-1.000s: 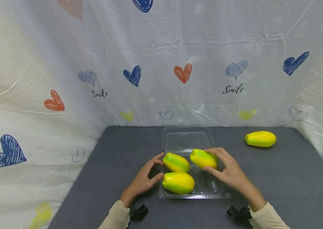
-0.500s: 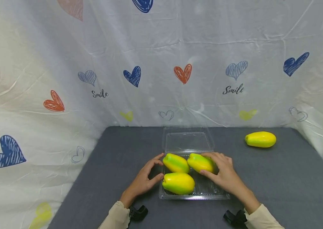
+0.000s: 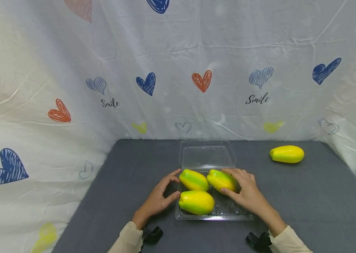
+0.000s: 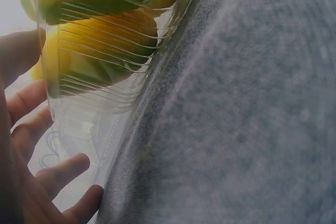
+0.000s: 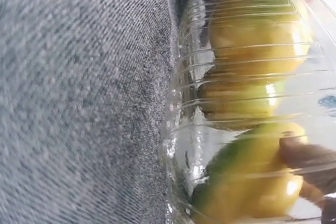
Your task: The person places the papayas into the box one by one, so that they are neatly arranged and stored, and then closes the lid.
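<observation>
A clear plastic clamshell container (image 3: 193,216) lies with its lid laid back and bears three yellow-green papayas. My right hand (image 3: 247,189) holds the back-right papaya (image 3: 220,180), thumb on the near side and fingers over the far side. Beside it sits the back-left papaya (image 3: 193,180), with the front papaya (image 3: 197,202) nearer me. My left hand (image 3: 157,200) has its fingers spread at the container's left wall. In the left wrist view, its fingers (image 4: 31,98) rest along that wall. The right wrist view shows papayas through the ribbed side, with the right fingertips (image 5: 296,153) on one.
Another papaya (image 3: 287,154) lies at the back right of the grey cloth-covered table (image 3: 140,158). The transparent lid (image 3: 208,156) lies open behind the tray. A white curtain (image 3: 171,56) with printed hearts hangs along the table's back edge.
My right hand has moved the papaya slightly left and nearer me, up against the back-left one, then stopped. My left hand has stayed in place.
</observation>
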A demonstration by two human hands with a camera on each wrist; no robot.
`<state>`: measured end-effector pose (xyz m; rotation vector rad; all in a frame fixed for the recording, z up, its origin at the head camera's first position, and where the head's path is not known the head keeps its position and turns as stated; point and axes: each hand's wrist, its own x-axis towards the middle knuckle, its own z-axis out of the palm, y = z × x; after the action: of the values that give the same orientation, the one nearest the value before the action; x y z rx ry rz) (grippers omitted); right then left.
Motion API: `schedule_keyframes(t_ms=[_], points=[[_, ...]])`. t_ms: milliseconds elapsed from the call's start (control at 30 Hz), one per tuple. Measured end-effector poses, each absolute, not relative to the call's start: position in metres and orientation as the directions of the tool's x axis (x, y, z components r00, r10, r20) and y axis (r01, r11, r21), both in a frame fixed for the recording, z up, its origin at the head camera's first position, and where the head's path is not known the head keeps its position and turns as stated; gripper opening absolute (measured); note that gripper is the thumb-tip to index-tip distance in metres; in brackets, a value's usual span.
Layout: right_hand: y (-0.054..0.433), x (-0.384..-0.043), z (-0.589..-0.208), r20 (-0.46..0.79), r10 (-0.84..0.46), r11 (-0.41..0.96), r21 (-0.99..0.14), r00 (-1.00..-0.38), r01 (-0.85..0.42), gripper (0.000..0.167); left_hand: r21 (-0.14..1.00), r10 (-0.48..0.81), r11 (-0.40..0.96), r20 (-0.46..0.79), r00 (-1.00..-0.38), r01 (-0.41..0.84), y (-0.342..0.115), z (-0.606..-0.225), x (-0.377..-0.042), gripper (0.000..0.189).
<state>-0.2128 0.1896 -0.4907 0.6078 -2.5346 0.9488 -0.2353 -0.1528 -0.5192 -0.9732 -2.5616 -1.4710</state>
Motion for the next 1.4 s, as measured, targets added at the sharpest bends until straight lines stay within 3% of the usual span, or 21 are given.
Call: schedule_keyframes(t_ms=[533,1400], points=[[0.195,-0.216,-0.488,0.565,-0.213,0.637,-0.538,-0.797,-0.552,0.058,0.773,0.494,0.373,0.304,-0.815,0.514,-0.152,-0.517,-0.234,0.031],[0.265,-0.233,-0.479,0.586,0.047,0.685,-0.608,-0.809,-0.401,0.049,0.770,0.498,0.364,0.315,-0.808,0.524,-0.152,-0.521,-0.237,0.030]])
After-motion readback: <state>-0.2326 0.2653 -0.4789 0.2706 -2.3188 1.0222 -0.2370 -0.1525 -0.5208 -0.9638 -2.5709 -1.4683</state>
